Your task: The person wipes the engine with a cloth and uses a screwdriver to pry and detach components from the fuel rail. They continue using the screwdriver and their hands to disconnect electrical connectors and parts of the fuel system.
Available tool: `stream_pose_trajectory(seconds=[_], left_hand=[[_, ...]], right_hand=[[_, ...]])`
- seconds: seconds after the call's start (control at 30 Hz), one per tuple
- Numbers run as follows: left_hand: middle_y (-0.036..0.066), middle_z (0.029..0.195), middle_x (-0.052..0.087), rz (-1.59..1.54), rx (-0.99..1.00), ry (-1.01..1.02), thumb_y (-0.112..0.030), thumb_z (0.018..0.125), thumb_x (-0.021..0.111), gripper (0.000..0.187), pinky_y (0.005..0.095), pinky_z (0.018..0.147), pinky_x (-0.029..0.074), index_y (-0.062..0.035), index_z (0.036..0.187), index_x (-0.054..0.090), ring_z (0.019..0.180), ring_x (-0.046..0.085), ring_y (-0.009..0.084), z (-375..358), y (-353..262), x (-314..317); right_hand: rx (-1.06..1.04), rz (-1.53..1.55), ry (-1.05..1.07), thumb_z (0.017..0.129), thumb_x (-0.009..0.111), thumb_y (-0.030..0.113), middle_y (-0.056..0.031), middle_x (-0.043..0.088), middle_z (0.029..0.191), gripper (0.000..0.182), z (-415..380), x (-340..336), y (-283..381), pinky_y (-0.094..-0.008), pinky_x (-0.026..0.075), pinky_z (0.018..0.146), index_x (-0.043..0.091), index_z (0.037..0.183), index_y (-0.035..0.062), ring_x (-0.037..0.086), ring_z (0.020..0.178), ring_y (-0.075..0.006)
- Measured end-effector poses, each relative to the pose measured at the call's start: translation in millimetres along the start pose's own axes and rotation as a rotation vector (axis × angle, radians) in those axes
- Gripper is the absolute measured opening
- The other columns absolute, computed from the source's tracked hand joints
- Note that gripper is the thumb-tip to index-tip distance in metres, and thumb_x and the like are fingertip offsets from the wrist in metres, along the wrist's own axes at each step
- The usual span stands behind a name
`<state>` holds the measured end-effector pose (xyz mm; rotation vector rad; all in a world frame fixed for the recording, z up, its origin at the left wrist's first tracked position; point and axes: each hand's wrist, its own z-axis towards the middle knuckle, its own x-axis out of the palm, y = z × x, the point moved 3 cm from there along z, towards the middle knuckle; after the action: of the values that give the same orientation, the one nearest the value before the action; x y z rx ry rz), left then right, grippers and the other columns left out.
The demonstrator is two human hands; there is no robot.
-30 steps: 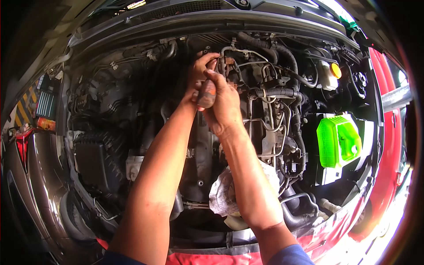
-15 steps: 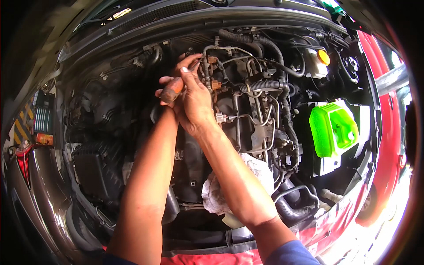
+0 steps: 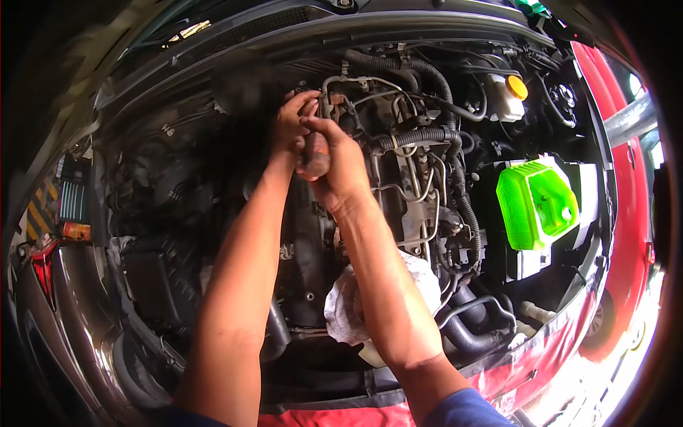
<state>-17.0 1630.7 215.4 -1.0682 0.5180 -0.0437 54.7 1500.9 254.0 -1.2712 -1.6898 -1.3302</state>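
Observation:
My right hand (image 3: 345, 167) is closed around the worn orange-brown handle of a screwdriver (image 3: 313, 160). The butt of the handle points back towards me, and the tool's far end is hidden by my hands. Just left of it, my left hand (image 3: 288, 132) reaches to the rear edge of the engine (image 3: 306, 263), fingers curled together beside the tool's front end. What those fingers pinch is too small and dark to make out. Close to the fingertips are a thin metal pipe (image 3: 325, 92) and a brown connector (image 3: 337, 100).
A crumpled, stained white rag (image 3: 343, 306) lies under my right forearm. To the right, a bright green plastic tray (image 3: 506, 206) rests on a black box. Behind it stands a white reservoir with a yellow cap (image 3: 516, 87). Ribbed hoses (image 3: 420, 136) cross the engine. A red cover (image 3: 341, 418) drapes the front edge.
My right hand has shifted right and slightly down. The screwdriver handle has swung from slanting left to pointing nearly straight at me. My left hand stays at the engine's rear edge.

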Motion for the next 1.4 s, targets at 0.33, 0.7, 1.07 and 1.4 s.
stream_pose_trajectory(seconds=[0.33,0.7,1.07,1.4], left_hand=[[0.015,0.11,0.072,0.123,0.006,-0.059,-0.02,0.101,0.065,0.024,0.0382,0.092,0.055,-0.0047,0.118,0.072,0.105,0.071,0.0314,3,14,5],[0.013,0.115,0.072,0.177,-0.07,-0.1,-0.016,0.101,0.064,0.022,0.0361,0.091,0.055,-0.003,0.117,0.071,0.108,0.072,0.0299,2,5,9],[0.014,0.097,0.079,0.275,-0.161,0.23,-0.016,0.096,0.075,0.022,0.0338,0.084,0.056,-0.0012,0.112,0.076,0.092,0.074,0.019,42,4,-7],[0.017,0.101,0.078,0.647,0.066,0.208,-0.029,0.098,0.068,0.026,0.0443,0.098,0.05,-0.0062,0.11,0.072,0.095,0.072,0.0393,27,-18,-20]], right_hand=[[0.056,0.015,-0.023,0.099,0.065,0.024,-0.0055,0.063,0.078,0.023,4,-5,2,-0.0251,0.048,0.049,0.065,0.108,0.0029,0.062,0.063,-0.0145],[0.167,0.015,0.108,0.103,0.058,0.023,-0.0086,0.06,0.075,0.031,-6,-12,28,-0.0229,0.041,0.035,0.064,0.118,-0.0038,0.055,0.048,-0.0175],[-0.071,0.178,0.122,0.105,0.055,0.026,-0.0063,0.061,0.08,0.031,-19,-19,51,-0.023,0.04,0.039,0.064,0.121,0.0006,0.055,0.053,-0.016],[-0.291,-0.096,-0.023,0.101,0.062,0.028,-0.0066,0.063,0.079,0.036,-18,-27,58,-0.0287,0.05,0.051,0.06,0.129,0.0065,0.061,0.063,-0.0167]])
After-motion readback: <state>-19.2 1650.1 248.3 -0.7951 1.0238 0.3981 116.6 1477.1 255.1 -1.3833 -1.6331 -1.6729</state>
